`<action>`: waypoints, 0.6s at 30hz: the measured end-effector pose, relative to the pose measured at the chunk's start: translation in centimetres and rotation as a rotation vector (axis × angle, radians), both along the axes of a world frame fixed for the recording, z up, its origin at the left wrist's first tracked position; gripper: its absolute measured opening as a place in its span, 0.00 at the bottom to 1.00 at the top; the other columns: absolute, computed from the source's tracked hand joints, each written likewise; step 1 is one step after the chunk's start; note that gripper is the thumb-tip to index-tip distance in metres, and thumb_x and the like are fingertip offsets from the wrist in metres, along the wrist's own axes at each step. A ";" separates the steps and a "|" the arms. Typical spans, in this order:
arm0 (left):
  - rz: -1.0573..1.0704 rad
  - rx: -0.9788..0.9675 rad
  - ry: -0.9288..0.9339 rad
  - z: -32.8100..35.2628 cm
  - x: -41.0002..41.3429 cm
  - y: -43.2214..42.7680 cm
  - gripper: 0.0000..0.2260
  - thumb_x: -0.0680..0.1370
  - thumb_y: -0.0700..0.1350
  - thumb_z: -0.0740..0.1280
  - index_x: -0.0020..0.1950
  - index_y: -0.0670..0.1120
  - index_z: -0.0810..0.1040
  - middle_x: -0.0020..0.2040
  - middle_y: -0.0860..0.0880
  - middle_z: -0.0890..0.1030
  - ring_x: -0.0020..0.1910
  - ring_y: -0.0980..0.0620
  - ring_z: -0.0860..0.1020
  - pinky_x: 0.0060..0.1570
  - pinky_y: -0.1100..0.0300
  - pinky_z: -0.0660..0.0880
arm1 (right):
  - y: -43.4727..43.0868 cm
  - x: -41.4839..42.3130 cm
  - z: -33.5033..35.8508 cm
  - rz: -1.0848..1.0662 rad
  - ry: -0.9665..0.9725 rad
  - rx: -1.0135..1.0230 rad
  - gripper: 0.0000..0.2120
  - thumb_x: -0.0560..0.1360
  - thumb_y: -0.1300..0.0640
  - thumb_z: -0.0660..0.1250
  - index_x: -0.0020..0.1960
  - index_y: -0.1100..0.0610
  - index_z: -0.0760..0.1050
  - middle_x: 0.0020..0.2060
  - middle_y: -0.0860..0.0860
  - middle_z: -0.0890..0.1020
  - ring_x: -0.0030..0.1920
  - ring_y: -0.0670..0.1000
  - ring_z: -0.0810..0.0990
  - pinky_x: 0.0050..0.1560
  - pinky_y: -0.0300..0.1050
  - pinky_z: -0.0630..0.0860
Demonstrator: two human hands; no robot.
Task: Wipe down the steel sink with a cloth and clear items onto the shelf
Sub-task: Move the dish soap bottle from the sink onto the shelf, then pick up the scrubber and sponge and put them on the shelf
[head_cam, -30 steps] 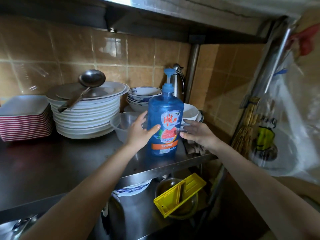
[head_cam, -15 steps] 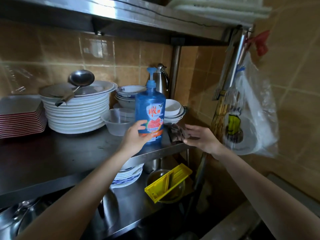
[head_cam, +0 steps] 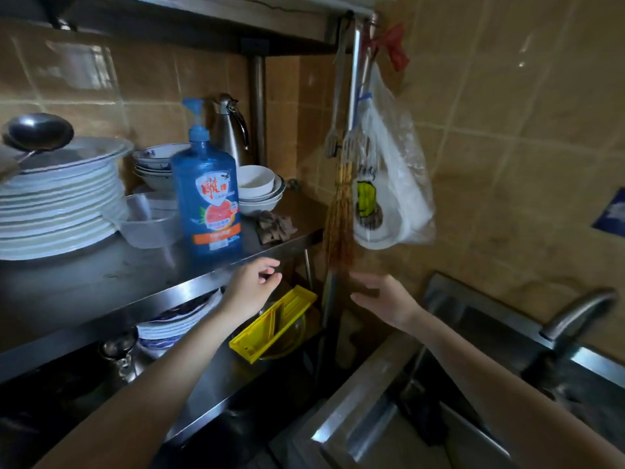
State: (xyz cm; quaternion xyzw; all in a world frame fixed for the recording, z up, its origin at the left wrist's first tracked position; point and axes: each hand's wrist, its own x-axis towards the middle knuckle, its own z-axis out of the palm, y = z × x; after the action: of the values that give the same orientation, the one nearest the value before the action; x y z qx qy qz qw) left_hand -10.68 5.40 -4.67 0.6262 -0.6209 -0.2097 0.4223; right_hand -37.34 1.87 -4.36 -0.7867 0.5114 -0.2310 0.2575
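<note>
A blue dish-soap bottle [head_cam: 208,204] with a pump top stands upright on the steel shelf [head_cam: 101,282], near its front edge. A crumpled brown cloth [head_cam: 274,225] lies on the shelf just right of the bottle. My left hand [head_cam: 252,286] hovers below the shelf edge, fingers loosely curled, holding nothing. My right hand [head_cam: 382,294] is further right, palm open, empty, under the hanging whisk. The steel sink [head_cam: 372,394] and its tap [head_cam: 575,316] sit at the lower right.
Stacked white plates [head_cam: 57,208] with a ladle [head_cam: 37,133], a clear tub [head_cam: 148,221], bowls [head_cam: 258,187] and a steel kettle [head_cam: 230,130] fill the shelf. A plastic bag [head_cam: 392,184], a straw whisk [head_cam: 340,218] and tongs hang from the post. A yellow tray [head_cam: 274,323] lies on the lower shelf.
Both hands have let go and drawn back below the shelf edge: the left off the bottle, the right off the cloth. The view has swung right, showing the sink.
</note>
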 end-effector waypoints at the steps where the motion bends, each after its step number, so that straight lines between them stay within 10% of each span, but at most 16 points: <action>1: -0.021 0.018 -0.014 -0.6 -0.9 -0.1 0.11 0.77 0.42 0.67 0.59 0.46 0.78 0.55 0.44 0.81 0.51 0.52 0.78 0.51 0.64 0.70 | 0.5 -1.1 -0.8 -0.018 0.019 0.015 0.24 0.76 0.53 0.68 0.71 0.50 0.68 0.66 0.47 0.74 0.65 0.49 0.73 0.58 0.34 0.67; 18: -0.366 0.298 -0.270 -11.8 -17.0 -0.4 0.13 0.78 0.47 0.64 0.62 0.48 0.76 0.60 0.48 0.78 0.59 0.49 0.75 0.59 0.54 0.72 | 8.4 -15.6 -14.1 -0.299 0.245 0.229 0.23 0.76 0.51 0.66 0.70 0.45 0.67 0.66 0.47 0.74 0.64 0.48 0.73 0.64 0.44 0.70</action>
State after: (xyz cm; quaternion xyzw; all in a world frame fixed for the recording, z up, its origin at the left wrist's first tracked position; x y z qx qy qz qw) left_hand -27.72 4.96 -16.46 0.5813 -0.7366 -0.2863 0.1939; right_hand -52.93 10.29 -18.50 -0.6900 0.6725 -0.1097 0.2441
